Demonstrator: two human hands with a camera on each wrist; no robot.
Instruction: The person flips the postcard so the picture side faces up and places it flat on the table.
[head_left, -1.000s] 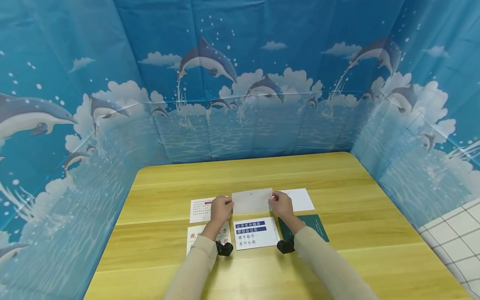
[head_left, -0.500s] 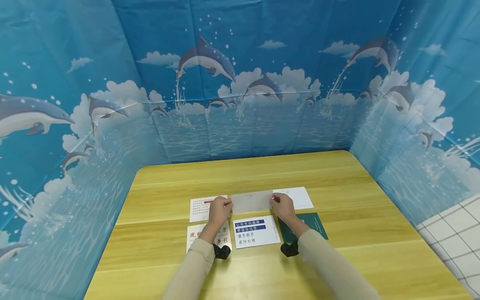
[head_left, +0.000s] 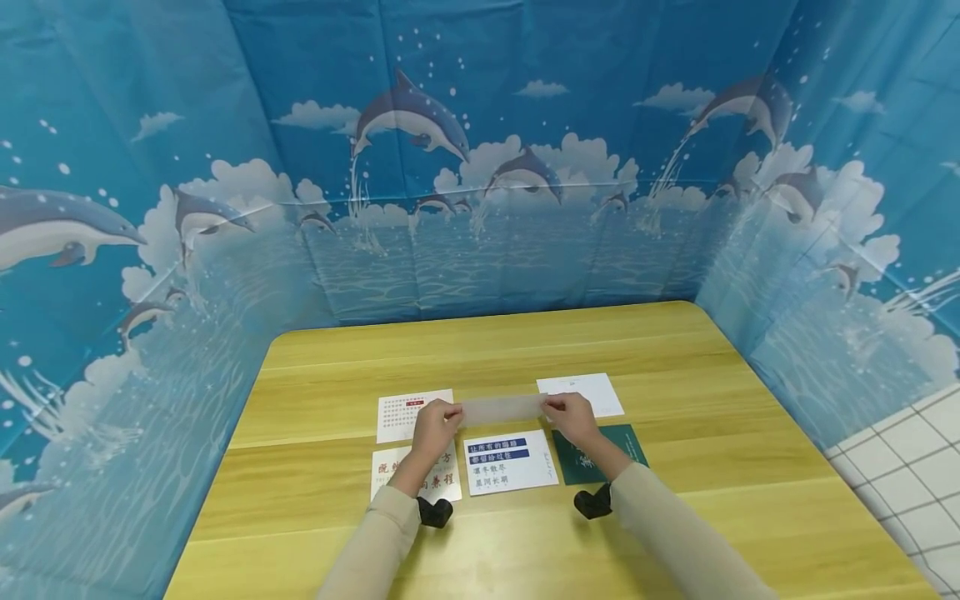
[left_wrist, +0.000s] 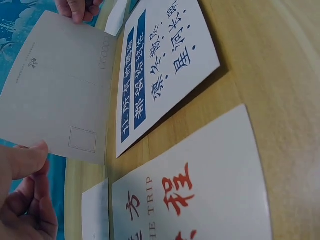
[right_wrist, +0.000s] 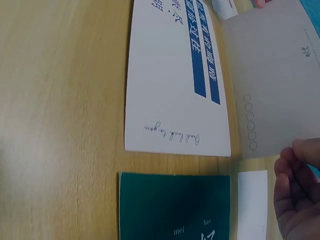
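Both hands hold one postcard (head_left: pixel 501 410) between them, tilted up on its long edge behind the card with blue lettering (head_left: pixel 512 463). Its plain back, with a stamp box and a row of small circles, faces the wrist cameras. My left hand (head_left: pixel 437 428) pinches one short side between thumb and fingers; the left wrist view shows the thumb on the postcard's back (left_wrist: pixel 55 90). Across from it, my right hand (head_left: pixel 573 417) pinches the other short side, close to the row of circles in the right wrist view.
Around the hands lie a card with red lettering (head_left: pixel 384 483), a card with rows of small red print (head_left: pixel 392 421), a dark green card (head_left: pixel 626 442) and a white card (head_left: pixel 600 390). Beyond the wooden table (head_left: pixel 315 358) hangs a blue dolphin curtain (head_left: pixel 480 275).
The held postcard tips over, its face looking narrower in the head view than before. Both hands keep their pinch, and the right hand has shifted slightly to the right.
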